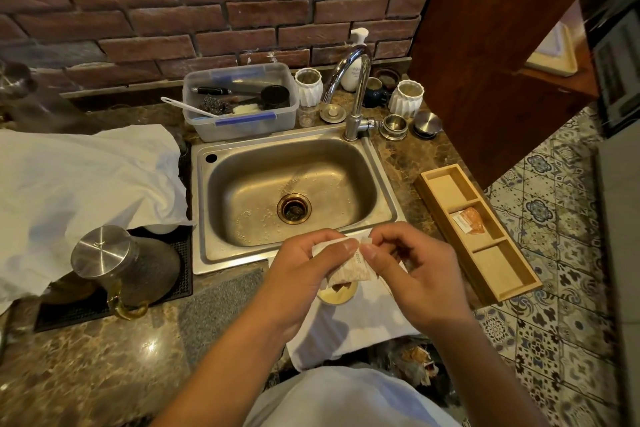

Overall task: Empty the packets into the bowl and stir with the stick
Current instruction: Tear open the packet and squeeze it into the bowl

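Clearly I am pinching the packet (351, 265), light and limp paper, by its top edge between left hand (304, 274) and right hand (415, 274), directly over the bowl (337, 295), so it should be tearing easily.

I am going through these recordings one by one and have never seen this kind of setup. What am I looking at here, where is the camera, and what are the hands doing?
There is no machine here: a person works with bare hands, and the single picture comes from a wide-angle camera worn on their head, looking forward and down.

The left hand and right hand both pinch a small paper packet at its top edge, apparently tearing it open. Just below it, mostly hidden by the hands, sits a bowl on a white cloth.

Beyond the hands is a steel sink set in a marble counter. To the right lies a wooden tray with three compartments; the middle one holds more packets. On the left stands a metal jar. I cannot see a stirring stick.
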A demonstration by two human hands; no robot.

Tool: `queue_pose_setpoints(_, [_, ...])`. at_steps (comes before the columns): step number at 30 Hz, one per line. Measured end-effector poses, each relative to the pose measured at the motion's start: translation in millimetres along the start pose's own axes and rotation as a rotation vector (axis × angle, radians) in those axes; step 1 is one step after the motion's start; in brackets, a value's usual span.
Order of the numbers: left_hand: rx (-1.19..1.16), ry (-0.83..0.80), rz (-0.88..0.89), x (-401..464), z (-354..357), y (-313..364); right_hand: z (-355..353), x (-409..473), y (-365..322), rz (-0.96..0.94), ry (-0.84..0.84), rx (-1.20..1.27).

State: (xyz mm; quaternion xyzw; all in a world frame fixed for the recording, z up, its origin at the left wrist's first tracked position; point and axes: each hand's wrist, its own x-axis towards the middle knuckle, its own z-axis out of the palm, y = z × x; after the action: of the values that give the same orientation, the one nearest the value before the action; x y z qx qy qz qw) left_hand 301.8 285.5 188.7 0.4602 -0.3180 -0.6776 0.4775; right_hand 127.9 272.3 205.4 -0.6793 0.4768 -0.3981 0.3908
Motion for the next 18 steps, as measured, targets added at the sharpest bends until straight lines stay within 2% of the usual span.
queue_pose_setpoints(5, [-0.189,0.016,-0.107,2,6,-1,8,-3,6,-0.198,0.102,-0.234])
queue_pose_setpoints(8, [-0.14,0.05,-0.065,2,5,-4,9,-3,4,-0.074,0.084,-0.11])
queue_pose_setpoints(12, [-0.021,0.024,-0.024,-2,0,0,-1,-2,3,0.136,-0.073,0.086])
queue_pose_setpoints(18, [0.088,-0.009,0.015,-4,-2,3,-6,1,2,0.162,-0.14,0.152])
